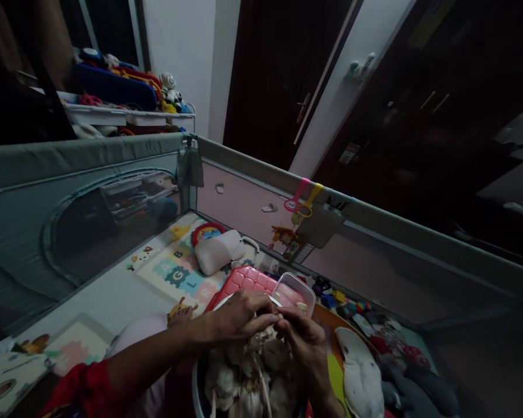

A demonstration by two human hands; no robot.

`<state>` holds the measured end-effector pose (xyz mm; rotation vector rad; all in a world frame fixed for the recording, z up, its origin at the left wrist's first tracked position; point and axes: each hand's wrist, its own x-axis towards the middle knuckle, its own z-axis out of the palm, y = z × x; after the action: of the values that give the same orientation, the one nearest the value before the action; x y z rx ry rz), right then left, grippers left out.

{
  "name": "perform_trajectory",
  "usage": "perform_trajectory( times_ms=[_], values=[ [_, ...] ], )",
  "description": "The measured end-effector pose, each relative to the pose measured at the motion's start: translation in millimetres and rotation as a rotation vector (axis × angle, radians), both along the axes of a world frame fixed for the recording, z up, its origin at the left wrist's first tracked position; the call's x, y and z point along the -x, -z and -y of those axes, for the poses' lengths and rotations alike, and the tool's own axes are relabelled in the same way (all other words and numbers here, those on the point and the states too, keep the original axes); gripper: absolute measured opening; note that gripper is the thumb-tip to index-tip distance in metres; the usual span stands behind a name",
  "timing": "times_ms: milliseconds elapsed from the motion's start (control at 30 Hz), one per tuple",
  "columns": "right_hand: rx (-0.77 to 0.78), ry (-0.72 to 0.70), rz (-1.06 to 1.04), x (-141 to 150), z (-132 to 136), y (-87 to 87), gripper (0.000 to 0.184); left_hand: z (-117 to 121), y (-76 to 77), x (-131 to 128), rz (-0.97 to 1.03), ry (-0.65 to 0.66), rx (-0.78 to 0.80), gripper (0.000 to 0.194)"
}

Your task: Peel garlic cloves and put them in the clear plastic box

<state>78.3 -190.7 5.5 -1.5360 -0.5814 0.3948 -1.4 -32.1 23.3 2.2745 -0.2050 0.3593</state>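
My left hand [239, 316] and my right hand [303, 337] meet over a round bowl [197, 380] full of garlic bulbs and papery skins [248, 377]. Both hands are closed, fingertips pinching one small pale piece, likely a garlic clove [279, 317], between them. Just beyond the hands stands a small clear plastic container [294, 290] holding a few pale pieces. It rests by a pink lid or tray [248, 281]. The scene is dim.
I am inside a grey fabric playpen [113, 151] with an alphabet mat [178, 270]. A white pillow [218, 251], scattered toys [331, 293], a soft toy [361, 371] and hanging rings [303, 200] lie around. A dark door [279, 75] stands beyond.
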Motion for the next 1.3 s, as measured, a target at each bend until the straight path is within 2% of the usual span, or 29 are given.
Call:
perform_trajectory(
  times_ms=[200, 367, 567, 833, 967, 1133, 1200, 1300],
  values=[
    [-0.014, 0.025, 0.173, 2.4, 7.4, -1.9, 0.007, 8.4, -8.0, 3.0, -0.064, 0.065, -0.088, 0.019],
    [-0.082, -0.031, 0.236, 1.0, 12.1, -6.5, 0.008, 18.4, -12.9, 4.2, -0.02, 0.076, -0.162, 0.019],
    [-0.139, -0.09, 0.208, -1.3, 17.5, -3.4, 0.005, 22.7, -15.6, 7.5, 0.001, 0.124, -0.267, 0.019],
    [-0.19, -0.038, 0.214, 11.5, 24.4, -11.8, 0.007, 36.1, -29.7, 17.8, 0.009, 0.099, -0.343, 0.015],
    [-0.166, -0.019, 0.254, 17.9, 27.5, -13.3, 0.011, 42.9, -18.7, 20.6, 0.049, 0.025, -0.411, 0.011],
    [-0.113, -0.015, 0.283, 22.0, 25.6, -8.4, 0.013, 37.4, 2.9, 16.5, 0.081, 0.067, -0.475, 0.007],
    [-0.093, -0.013, 0.294, 22.9, 23.9, -8.9, 0.015, 32.6, 5.0, 13.0, 0.063, 0.064, -0.437, 0.005],
    [-0.069, -0.005, 0.301, 21.3, 22.3, -9.7, 0.017, 24.0, -0.1, 9.7, 0.022, 0.069, -0.301, 0.011]
  ],
)
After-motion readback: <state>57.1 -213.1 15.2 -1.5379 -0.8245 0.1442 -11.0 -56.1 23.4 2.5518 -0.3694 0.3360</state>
